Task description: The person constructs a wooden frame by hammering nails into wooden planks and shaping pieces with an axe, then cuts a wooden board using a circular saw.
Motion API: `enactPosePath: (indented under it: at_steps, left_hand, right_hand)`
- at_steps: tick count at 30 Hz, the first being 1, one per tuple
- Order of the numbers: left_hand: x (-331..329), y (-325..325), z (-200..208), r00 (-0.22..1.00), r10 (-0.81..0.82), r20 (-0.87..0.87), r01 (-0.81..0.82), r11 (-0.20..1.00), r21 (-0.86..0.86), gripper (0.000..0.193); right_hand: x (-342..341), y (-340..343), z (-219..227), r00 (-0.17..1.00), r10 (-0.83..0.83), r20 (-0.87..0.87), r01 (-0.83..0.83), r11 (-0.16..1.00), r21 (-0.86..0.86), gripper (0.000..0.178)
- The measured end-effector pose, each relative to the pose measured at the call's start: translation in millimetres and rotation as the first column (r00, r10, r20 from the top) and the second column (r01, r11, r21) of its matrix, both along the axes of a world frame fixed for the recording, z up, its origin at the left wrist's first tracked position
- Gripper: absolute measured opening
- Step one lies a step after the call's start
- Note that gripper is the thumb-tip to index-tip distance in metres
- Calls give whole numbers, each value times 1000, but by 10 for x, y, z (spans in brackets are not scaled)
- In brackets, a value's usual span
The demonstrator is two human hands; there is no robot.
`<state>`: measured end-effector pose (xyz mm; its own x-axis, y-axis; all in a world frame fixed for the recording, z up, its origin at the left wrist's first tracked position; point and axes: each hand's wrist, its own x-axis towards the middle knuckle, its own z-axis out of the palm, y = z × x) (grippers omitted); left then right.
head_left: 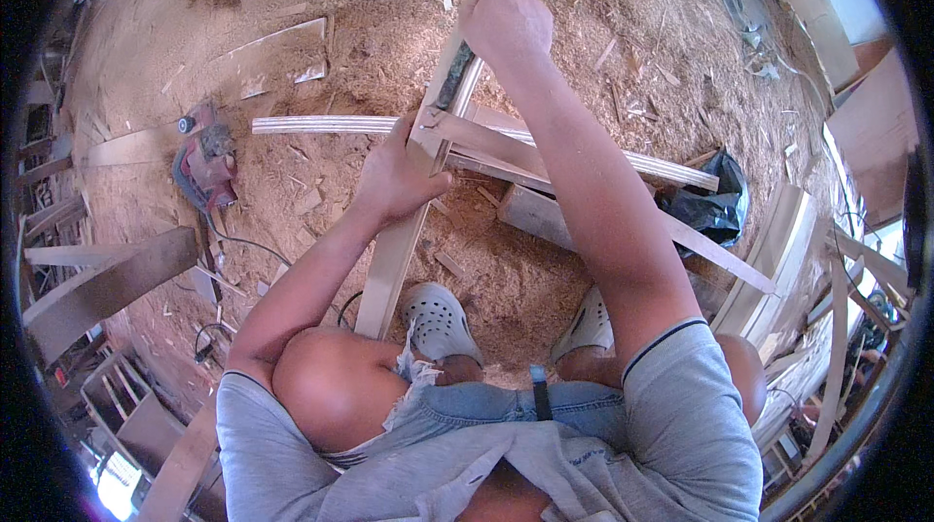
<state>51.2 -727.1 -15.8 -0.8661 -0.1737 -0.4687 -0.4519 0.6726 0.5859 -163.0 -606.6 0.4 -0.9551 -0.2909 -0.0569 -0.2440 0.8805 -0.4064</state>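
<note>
A long pale wooden board (389, 274) slants from beside my left knee up to the top of the view. My left hand (389, 180) is closed around its middle, just below where a thin wooden strip (496, 147) meets it. Along the board's upper half lies a dark metal bar (454, 77), possibly part of a clamp. Near the far end my right hand (506, 21) is closed on the bar and board edge; its fingers are partly hidden. Beneath the board, a layered plywood strip (321, 124) runs crosswise.
Sawdust and wood scraps cover the ground. A red power tool (206, 167) with a cord rests at left. A wooden block (535, 216) and black plastic bag (720, 199) lie at right. Lumber (769, 250) is stacked at far right; a thick beam (112, 288) stands at left.
</note>
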Motion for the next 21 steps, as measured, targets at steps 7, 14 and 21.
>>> enactPosePath:
  at_steps: [7,14,21]
  left_hand:
    - [33,-90,-110,989,40,-146,5,955,295,131]
    - [-120,42,-128,982,186,-11,-174,935,309,122]
    - [-235,77,21,983,185,-13,-164,900,404,110]
  right_hand:
    - [44,15,-69,999,-41,-5,41,995,-86,21]
    - [37,10,-14,998,-36,52,41,994,-98,18]
    - [-84,51,41,981,12,194,3,997,-76,17]
